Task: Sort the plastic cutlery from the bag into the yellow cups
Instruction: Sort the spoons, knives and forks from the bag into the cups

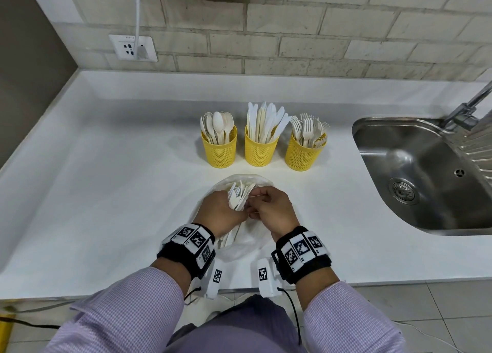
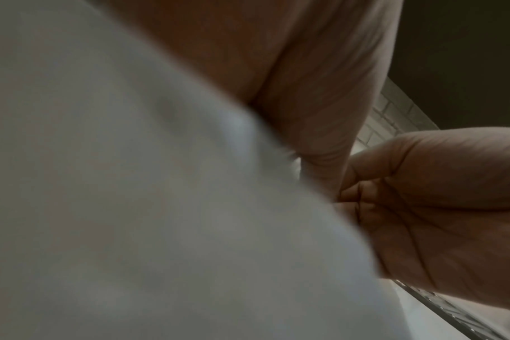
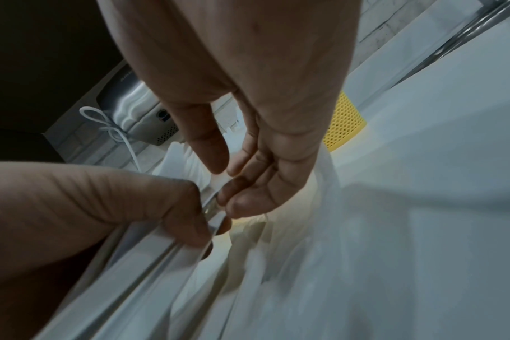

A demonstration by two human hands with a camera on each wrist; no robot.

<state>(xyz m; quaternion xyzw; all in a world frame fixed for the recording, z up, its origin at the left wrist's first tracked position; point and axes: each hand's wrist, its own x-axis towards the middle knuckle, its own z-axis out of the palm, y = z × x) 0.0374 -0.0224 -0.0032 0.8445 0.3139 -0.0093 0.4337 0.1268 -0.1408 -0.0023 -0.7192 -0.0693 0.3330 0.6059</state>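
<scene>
Three yellow mesh cups stand in a row: the spoon cup (image 1: 218, 150), the knife cup (image 1: 261, 151) and the fork cup (image 1: 303, 157), each holding several pieces. In front of them lies the white plastic bag (image 1: 241, 181). My left hand (image 1: 234, 206) grips a bundle of white cutlery (image 1: 239, 197) over the bag. My right hand (image 1: 254, 202) meets it from the right, fingers curled, pinching a piece in the bundle. In the right wrist view the right hand (image 3: 233, 177) touches the bundle (image 3: 166, 250) held by the left hand (image 3: 117, 207). The left wrist view is mostly filled by the blurred bag (image 2: 131, 207).
A white counter (image 1: 106, 193) carries everything. A steel sink (image 1: 426, 177) with a tap (image 1: 468, 107) lies to the right. A wall socket (image 1: 133, 47) with a white cable sits at the back left. The counter's front edge is just below my wrists.
</scene>
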